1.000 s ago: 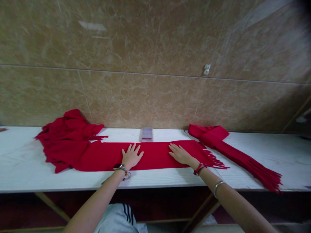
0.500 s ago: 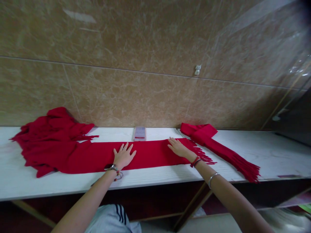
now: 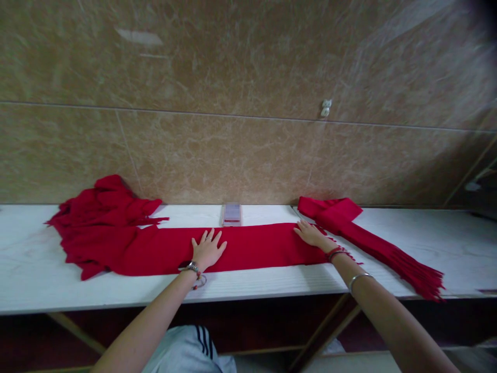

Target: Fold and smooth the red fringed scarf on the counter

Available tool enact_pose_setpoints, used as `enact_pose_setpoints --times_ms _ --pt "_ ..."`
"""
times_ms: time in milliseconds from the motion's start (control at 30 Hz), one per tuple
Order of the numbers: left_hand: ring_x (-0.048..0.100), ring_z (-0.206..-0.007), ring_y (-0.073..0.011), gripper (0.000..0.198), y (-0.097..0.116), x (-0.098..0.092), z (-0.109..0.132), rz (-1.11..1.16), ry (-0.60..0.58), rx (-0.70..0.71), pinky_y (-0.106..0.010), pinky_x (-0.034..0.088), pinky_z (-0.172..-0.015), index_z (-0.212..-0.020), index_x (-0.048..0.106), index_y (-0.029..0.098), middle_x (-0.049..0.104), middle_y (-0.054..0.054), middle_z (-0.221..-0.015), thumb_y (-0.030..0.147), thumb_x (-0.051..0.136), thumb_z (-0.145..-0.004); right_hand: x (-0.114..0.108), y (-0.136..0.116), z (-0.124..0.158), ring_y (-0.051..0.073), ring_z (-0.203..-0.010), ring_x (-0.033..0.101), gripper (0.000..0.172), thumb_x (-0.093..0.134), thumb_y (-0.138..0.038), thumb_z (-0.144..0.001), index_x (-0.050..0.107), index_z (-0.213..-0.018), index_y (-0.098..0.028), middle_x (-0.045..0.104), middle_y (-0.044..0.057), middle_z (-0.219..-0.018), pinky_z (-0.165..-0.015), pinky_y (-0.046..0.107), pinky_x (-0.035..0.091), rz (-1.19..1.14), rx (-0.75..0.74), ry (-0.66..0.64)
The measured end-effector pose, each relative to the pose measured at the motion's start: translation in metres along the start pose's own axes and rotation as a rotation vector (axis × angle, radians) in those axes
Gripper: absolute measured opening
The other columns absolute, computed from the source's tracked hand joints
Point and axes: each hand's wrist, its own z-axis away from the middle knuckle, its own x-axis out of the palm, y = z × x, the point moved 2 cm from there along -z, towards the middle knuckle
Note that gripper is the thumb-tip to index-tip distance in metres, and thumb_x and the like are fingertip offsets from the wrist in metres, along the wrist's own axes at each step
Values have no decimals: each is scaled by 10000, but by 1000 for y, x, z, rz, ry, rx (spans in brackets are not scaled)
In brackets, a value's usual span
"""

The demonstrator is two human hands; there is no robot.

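Note:
A red fringed scarf is spread lengthwise on the white table, its right stretch smooth and its left end running into a crumpled red heap. My left hand lies flat on the middle of the scarf with fingers spread. Near the fringed right end, my right hand rests palm down, fingers stretched out, and its forearm covers part of the fringe. Neither hand grips the cloth. Just right of that fringe lies a second red scarf, folded narrow, its tassels toward the front edge.
A phone-like flat object lies behind the scarf by the tiled wall. The white table has its front edge close to my forearms. A wall socket sits above. Dark open shelving is under the tabletop.
My right hand has slid rightward along the scarf toward its fringed end. My left hand stays in the same place on the cloth. The camera view has turned slightly.

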Motion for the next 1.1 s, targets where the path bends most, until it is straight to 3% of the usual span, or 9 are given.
enact_pose_setpoints --times_ms 100,233,367,500,633,767,933,1100 --pt "76 -1334 -319 616 0 -6 -4 27 -90 -7 -659 91 -967 -1384 258 250 114 -74 -1469 564 209 -857 -15 -42 6 284 -1270 305 455 333 -298 -897 429 -1262 -44 369 220 -1352 -999 458 310 -92 -137 101" --pt "45 -1333 -329 600 -9 -14 -16 26 -42 51 -619 107 -987 -1380 269 241 90 -107 -1472 546 270 -864 -33 -139 31 234 -1273 311 488 395 -343 -877 405 -1298 -98 383 154 -1365 -1018 399 323 -285 -526 97" --pt "222 -1299 -306 473 -29 -13 -37 45 -29 166 -525 231 -995 -1302 410 224 321 -114 -1402 425 338 -879 -47 -201 56 221 -1211 404 487 476 -313 -840 433 -1272 -94 464 153 -1302 -984 338 363 -319 -709 83" --pt "471 -1118 -217 347 -43 -13 -57 110 26 319 -329 354 -934 -1149 556 217 553 -76 -1190 312 444 -835 -56 -219 62 195 -1063 528 344 472 -191 -836 505 -1170 -112 582 136 -1143 -861 307 440 -231 -796 116" --pt "560 -927 -189 305 -38 -16 -76 144 15 332 -260 407 -802 -1059 612 186 633 -68 -989 272 475 -800 -61 -229 60 188 -870 587 256 436 -75 -829 532 -1064 -106 635 108 -946 -723 306 461 -76 -871 170" --pt "577 -714 -153 287 -29 -17 -92 209 -23 322 -219 410 -640 -967 640 164 655 -28 -783 317 476 -789 -62 -240 62 193 -739 574 179 468 -66 -815 543 -974 -98 627 85 -829 -634 312 442 2 -819 230" --pt "575 -702 -147 263 -25 -15 -102 292 -92 334 -203 402 -618 -787 662 149 666 -16 -767 365 523 -735 -59 -247 67 195 -715 547 101 486 -62 -808 576 -826 -106 607 81 -766 -593 309 414 36 -762 278" --pt "583 -759 -150 261 -15 -18 -102 349 -140 377 -199 403 -670 -814 672 155 678 -18 -819 351 528 -719 -57 -249 72 198 -711 534 138 479 -44 -802 592 -758 -111 594 81 -727 -554 303 387 40 -731 335"
